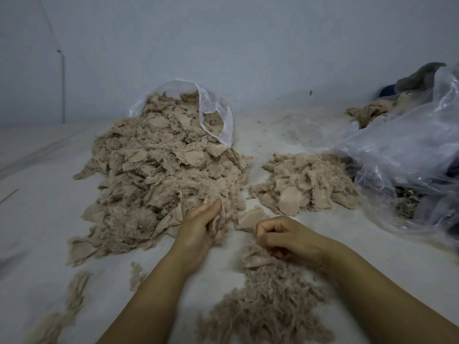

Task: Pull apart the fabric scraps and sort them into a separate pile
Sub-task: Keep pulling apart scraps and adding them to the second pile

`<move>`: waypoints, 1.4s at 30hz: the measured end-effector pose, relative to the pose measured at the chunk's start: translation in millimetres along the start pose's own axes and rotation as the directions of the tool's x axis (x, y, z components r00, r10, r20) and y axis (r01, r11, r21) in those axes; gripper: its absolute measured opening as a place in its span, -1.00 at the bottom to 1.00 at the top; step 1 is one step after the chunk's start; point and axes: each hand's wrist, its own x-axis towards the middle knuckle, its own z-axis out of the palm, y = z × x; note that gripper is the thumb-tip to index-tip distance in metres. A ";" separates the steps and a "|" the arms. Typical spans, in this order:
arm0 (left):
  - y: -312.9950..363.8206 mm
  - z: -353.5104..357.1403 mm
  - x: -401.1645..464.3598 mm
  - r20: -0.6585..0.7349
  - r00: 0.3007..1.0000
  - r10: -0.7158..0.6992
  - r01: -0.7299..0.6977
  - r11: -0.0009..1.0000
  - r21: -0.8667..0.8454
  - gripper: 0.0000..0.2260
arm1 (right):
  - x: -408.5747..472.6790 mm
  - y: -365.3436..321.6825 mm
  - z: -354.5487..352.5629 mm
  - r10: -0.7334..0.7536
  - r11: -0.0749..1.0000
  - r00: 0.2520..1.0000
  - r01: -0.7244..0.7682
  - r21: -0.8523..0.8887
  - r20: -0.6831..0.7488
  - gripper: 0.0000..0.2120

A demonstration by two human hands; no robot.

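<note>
Nearest to the person, a fluffy clump of pulled fibres (268, 301) lies on the pale floor (372, 244). The right hand (290, 238) rests on its far edge; its fingers (263, 228) are curled tight, and whether they pinch any fibre cannot be told. The left hand (198, 232) reaches into the near edge of the big pile of fabric scraps (161, 177), its fingers half closed around a tuft. Further right lies a smaller sorted pile (303, 184). Behind, a clear plastic bag (213, 108) spills scraps, and crumpled plastic sheeting (407, 150) lies to the right.
</note>
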 end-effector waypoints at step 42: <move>-11.9 14.2 -6.8 0.092 0.987 -0.135 0.116 0.976 0.182 -0.73 | 21.9 11.1 16.4 -0.221 0.972 0.751 0.222 -0.078 -0.622 -0.83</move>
